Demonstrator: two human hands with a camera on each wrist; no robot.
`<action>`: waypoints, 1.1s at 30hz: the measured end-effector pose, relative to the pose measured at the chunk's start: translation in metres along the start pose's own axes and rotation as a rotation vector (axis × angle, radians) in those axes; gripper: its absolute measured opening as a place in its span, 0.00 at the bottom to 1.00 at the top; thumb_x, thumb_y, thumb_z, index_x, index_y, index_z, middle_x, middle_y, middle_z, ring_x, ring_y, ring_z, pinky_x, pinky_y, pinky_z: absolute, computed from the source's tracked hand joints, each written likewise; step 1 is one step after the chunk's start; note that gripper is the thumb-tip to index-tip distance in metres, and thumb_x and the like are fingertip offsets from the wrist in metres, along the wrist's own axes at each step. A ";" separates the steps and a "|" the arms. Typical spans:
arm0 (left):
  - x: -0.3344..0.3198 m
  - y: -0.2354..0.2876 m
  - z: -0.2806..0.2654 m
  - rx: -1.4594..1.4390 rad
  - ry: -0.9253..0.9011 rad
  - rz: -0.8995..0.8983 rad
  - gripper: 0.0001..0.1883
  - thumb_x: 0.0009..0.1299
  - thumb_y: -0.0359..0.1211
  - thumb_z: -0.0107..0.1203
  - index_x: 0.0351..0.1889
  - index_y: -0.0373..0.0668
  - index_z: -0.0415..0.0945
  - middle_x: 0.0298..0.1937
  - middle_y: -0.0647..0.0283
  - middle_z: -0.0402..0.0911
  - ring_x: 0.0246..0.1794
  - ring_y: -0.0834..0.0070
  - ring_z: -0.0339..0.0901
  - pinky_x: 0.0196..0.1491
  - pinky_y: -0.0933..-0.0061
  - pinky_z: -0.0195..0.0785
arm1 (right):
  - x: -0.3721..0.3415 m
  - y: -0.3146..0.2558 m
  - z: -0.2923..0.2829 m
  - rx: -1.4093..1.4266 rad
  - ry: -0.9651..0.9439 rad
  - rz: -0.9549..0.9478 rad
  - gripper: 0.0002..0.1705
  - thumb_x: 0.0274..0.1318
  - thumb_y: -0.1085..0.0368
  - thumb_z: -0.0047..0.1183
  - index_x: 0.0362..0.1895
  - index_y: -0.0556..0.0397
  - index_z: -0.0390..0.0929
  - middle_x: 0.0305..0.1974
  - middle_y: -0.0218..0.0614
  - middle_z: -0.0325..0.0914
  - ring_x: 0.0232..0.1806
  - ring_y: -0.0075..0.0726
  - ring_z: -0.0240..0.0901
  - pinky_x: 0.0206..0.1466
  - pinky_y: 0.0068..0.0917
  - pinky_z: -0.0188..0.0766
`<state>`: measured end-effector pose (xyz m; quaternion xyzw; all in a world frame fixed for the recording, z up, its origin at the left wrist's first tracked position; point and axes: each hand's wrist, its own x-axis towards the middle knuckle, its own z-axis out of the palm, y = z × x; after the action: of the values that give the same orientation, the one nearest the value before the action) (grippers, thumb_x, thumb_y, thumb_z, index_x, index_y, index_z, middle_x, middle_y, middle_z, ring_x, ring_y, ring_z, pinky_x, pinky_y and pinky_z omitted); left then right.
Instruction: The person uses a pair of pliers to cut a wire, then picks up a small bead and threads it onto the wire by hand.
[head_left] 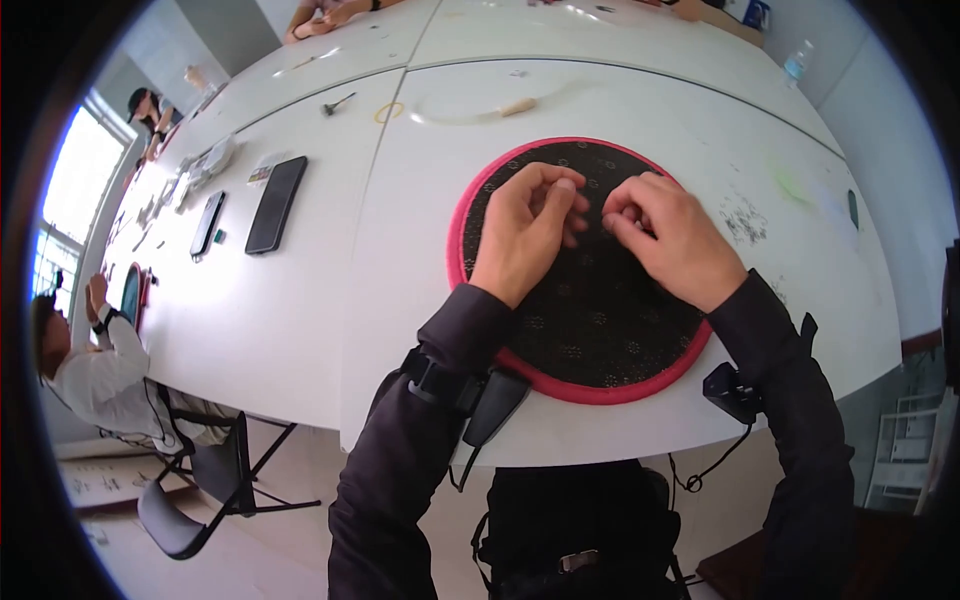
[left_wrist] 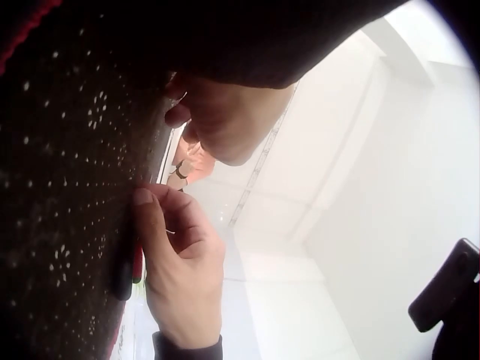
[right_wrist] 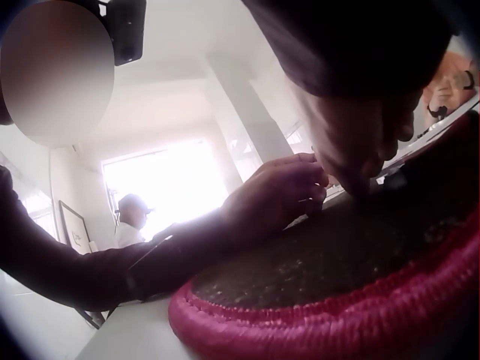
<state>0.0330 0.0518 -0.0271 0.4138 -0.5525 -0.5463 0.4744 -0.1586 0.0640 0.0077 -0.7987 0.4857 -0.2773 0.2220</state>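
Observation:
A round dark cloth (head_left: 600,300) with small pale flower-like marks and a thick pinkish-red rim lies on the white table. Over its far left part is my left hand (head_left: 525,235), thumb beside loosely bent fingers, with nothing visible in it. My right hand (head_left: 670,235) is over the far right part, fingers curled and thumb tip brought against the forefinger. In the left wrist view, a thin pale sliver (left_wrist: 171,232) shows at the right hand's (left_wrist: 184,262) fingers; its kind cannot be told. The right wrist view has both hands close together, low over the cloth.
Farther off on the table (head_left: 390,300) are a wooden-handled tool (head_left: 518,106), a yellow ring (head_left: 389,113) and a small hammer-like tool (head_left: 338,104). Dark phone-like slabs (head_left: 276,205) lie left. Dark scattered bits (head_left: 745,222) lie right of the cloth. Other people sit around the table.

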 end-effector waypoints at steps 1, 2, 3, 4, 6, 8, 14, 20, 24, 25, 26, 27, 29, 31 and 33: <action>0.001 0.001 -0.001 -0.208 -0.030 -0.067 0.15 0.80 0.36 0.46 0.51 0.32 0.75 0.42 0.57 0.81 0.42 0.72 0.81 0.47 0.71 0.76 | 0.005 -0.008 -0.004 0.062 0.012 0.016 0.05 0.60 0.69 0.58 0.38 0.58 0.77 0.33 0.39 0.76 0.36 0.39 0.73 0.43 0.34 0.70; 0.002 0.002 -0.002 -0.416 -0.063 -0.132 0.18 0.81 0.38 0.44 0.52 0.31 0.75 0.44 0.55 0.82 0.44 0.69 0.81 0.50 0.68 0.77 | 0.010 -0.014 -0.004 0.125 0.025 0.034 0.06 0.60 0.70 0.57 0.39 0.58 0.77 0.32 0.38 0.76 0.34 0.36 0.73 0.41 0.31 0.70; 0.004 0.006 -0.005 -0.515 -0.110 -0.182 0.24 0.83 0.44 0.38 0.55 0.29 0.73 0.50 0.50 0.81 0.51 0.62 0.81 0.57 0.60 0.75 | 0.016 -0.019 -0.004 0.161 0.051 0.002 0.07 0.61 0.68 0.57 0.40 0.59 0.79 0.31 0.39 0.77 0.33 0.37 0.72 0.40 0.32 0.70; 0.005 0.007 -0.007 -0.613 -0.109 -0.217 0.24 0.83 0.43 0.36 0.55 0.29 0.72 0.50 0.49 0.81 0.51 0.61 0.80 0.59 0.60 0.74 | 0.022 -0.021 0.000 0.126 0.050 -0.057 0.08 0.61 0.66 0.57 0.39 0.59 0.80 0.31 0.40 0.77 0.34 0.41 0.73 0.41 0.35 0.71; 0.008 0.005 -0.013 -0.809 -0.117 -0.284 0.25 0.83 0.43 0.34 0.56 0.28 0.71 0.51 0.49 0.81 0.53 0.61 0.80 0.61 0.58 0.72 | 0.033 -0.021 0.011 0.052 0.055 -0.175 0.11 0.62 0.63 0.57 0.37 0.59 0.81 0.32 0.44 0.76 0.35 0.49 0.74 0.43 0.41 0.72; 0.008 0.005 -0.016 -0.848 -0.085 -0.266 0.24 0.82 0.43 0.35 0.54 0.28 0.71 0.50 0.50 0.78 0.54 0.62 0.77 0.61 0.58 0.70 | 0.043 -0.024 0.013 0.034 0.059 -0.207 0.12 0.62 0.61 0.56 0.37 0.59 0.82 0.32 0.46 0.77 0.35 0.52 0.75 0.43 0.41 0.73; 0.009 0.008 -0.020 -1.002 0.079 -0.255 0.19 0.81 0.38 0.36 0.53 0.31 0.71 0.51 0.50 0.78 0.53 0.61 0.77 0.60 0.59 0.71 | 0.078 -0.040 0.002 0.114 -0.140 -0.085 0.11 0.60 0.64 0.58 0.38 0.60 0.83 0.34 0.43 0.80 0.33 0.39 0.78 0.41 0.30 0.73; 0.009 0.011 -0.020 -1.070 0.054 -0.199 0.20 0.81 0.40 0.35 0.53 0.32 0.72 0.51 0.54 0.78 0.50 0.65 0.77 0.57 0.63 0.70 | 0.088 -0.051 0.004 -0.071 -0.276 -0.312 0.11 0.53 0.65 0.60 0.40 0.56 0.85 0.36 0.38 0.83 0.39 0.44 0.73 0.48 0.35 0.72; 0.012 0.003 -0.025 -1.114 0.059 -0.269 0.19 0.81 0.41 0.38 0.48 0.36 0.74 0.42 0.58 0.79 0.41 0.66 0.78 0.49 0.65 0.71 | 0.112 -0.059 -0.011 0.042 -0.338 -0.086 0.13 0.54 0.63 0.60 0.42 0.55 0.85 0.34 0.42 0.83 0.36 0.43 0.75 0.44 0.36 0.73; 0.013 0.012 -0.022 -1.112 0.092 -0.336 0.17 0.80 0.42 0.40 0.40 0.41 0.74 0.32 0.62 0.75 0.32 0.69 0.74 0.41 0.67 0.69 | 0.125 -0.051 -0.012 0.059 -0.301 -0.007 0.13 0.55 0.63 0.60 0.42 0.55 0.85 0.33 0.42 0.83 0.35 0.44 0.76 0.43 0.36 0.73; 0.012 0.010 -0.024 -1.146 0.052 -0.329 0.16 0.80 0.42 0.40 0.37 0.42 0.71 0.29 0.63 0.71 0.30 0.70 0.71 0.38 0.68 0.66 | 0.138 -0.040 -0.013 0.078 -0.264 0.074 0.13 0.55 0.63 0.60 0.43 0.55 0.85 0.32 0.43 0.82 0.34 0.44 0.76 0.43 0.37 0.74; 0.010 0.007 -0.027 -1.181 0.012 -0.327 0.16 0.80 0.41 0.40 0.33 0.44 0.69 0.26 0.65 0.68 0.27 0.71 0.68 0.35 0.69 0.63 | 0.153 -0.019 -0.010 0.003 -0.154 0.007 0.12 0.55 0.63 0.60 0.41 0.55 0.84 0.31 0.43 0.82 0.33 0.45 0.77 0.42 0.38 0.74; 0.011 0.022 -0.024 -1.172 0.099 -0.400 0.22 0.80 0.41 0.40 0.20 0.49 0.58 0.18 0.70 0.53 0.19 0.75 0.56 0.24 0.71 0.50 | 0.183 0.037 0.000 -0.161 -0.027 -0.063 0.10 0.56 0.64 0.59 0.40 0.56 0.83 0.30 0.42 0.81 0.33 0.46 0.77 0.43 0.40 0.75; 0.010 0.019 -0.030 -1.309 -0.066 -0.357 0.23 0.78 0.42 0.40 0.17 0.50 0.54 0.15 0.70 0.51 0.15 0.75 0.52 0.21 0.71 0.46 | 0.204 0.077 0.006 -0.338 0.004 -0.065 0.08 0.56 0.66 0.58 0.38 0.55 0.83 0.31 0.41 0.81 0.37 0.47 0.77 0.46 0.41 0.74; 0.008 0.019 -0.038 -1.290 -0.350 -0.278 0.25 0.74 0.43 0.39 0.13 0.52 0.49 0.12 0.71 0.46 0.11 0.77 0.43 0.17 0.70 0.37 | 0.213 0.096 0.009 -0.352 -0.036 -0.089 0.08 0.57 0.64 0.57 0.39 0.52 0.82 0.34 0.41 0.80 0.43 0.47 0.76 0.51 0.43 0.74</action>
<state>0.0701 0.0372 -0.0089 0.0209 -0.1268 -0.8811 0.4551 -0.1358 -0.1676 -0.0104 -0.8509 0.4866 -0.1832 0.0749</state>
